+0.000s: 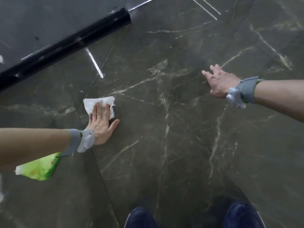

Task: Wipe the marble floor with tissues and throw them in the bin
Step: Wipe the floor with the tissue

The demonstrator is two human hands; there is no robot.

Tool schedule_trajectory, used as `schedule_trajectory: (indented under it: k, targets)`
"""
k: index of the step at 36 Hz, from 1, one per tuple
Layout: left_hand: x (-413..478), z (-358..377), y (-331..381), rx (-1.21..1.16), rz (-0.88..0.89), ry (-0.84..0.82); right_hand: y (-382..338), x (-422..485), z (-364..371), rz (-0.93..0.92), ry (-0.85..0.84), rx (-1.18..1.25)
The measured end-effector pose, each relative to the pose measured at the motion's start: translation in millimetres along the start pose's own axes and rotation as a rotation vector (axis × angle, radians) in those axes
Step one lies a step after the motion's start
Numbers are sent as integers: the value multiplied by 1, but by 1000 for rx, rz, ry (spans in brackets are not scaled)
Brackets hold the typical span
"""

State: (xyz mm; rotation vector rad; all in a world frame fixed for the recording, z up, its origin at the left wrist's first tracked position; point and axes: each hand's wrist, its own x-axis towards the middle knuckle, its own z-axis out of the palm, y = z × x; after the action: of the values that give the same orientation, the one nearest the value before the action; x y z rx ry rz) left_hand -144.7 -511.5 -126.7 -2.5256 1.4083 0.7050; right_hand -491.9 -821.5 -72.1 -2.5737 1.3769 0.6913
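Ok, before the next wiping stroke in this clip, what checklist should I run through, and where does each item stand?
1. Tissue under control: ok. The left hand presses with flat fingers on the white tissue.
2. Tissue in contact with the surface: ok. It lies spread on the marble floor, not balled up.
3. Other hand free: ok. The right hand is open, fingers spread, holding nothing.
4. Spare tissues nearby: ok. The green tissue pack lies on the floor beside the left forearm.
5. Bin located: cannot tell. No bin is in view.
6. Tissue soiled enough to discard: cannot tell. The picture is blurred there.
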Motion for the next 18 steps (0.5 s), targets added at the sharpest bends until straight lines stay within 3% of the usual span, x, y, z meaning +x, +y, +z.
schedule_trajectory:
  k: [12,18]
  targets:
    - [10,-10,-3,-116,22,-98,-4,5,1,-15,-36,29]
    - [18,-3,20,-124,-33,-15,10,12,5,6,-45,67]
